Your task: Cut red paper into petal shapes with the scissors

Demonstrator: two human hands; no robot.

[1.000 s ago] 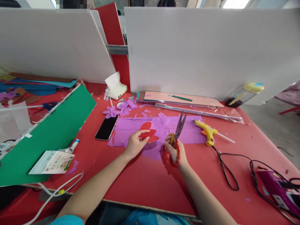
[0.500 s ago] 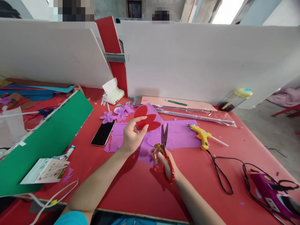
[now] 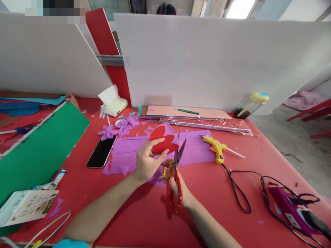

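Note:
Between the thumb and fingers of my left hand [image 3: 148, 160] is a red petal-shaped cutout [image 3: 163, 142], its rounded lobes pointing up and right. My right hand [image 3: 178, 186] grips a pair of scissors [image 3: 178, 165] with red and yellow handles. Their blades point upward and stand apart, close to the cutout's right edge; whether they touch it I cannot tell. Under both hands lie purple sheets [image 3: 196, 148] with cut pieces and scraps. Purple flowers [image 3: 107, 132] lie beyond my left hand, one overlapping the top of a black phone [image 3: 102, 151].
A yellow glue gun [image 3: 216, 146] with a black cord rests on the red table [image 3: 144, 220]. A green board [image 3: 46, 148] leans at left. A tissue pack [image 3: 114, 106], wrapped strips [image 3: 207, 126], a jar [image 3: 252, 105] and a magenta device [image 3: 294, 210] stand around. White panels [image 3: 207, 62] close the back.
The scissor blades have opened wider and come nearer the red cutout. The cutout is tilted slightly differently in my left hand. The whole view has shifted to the right.

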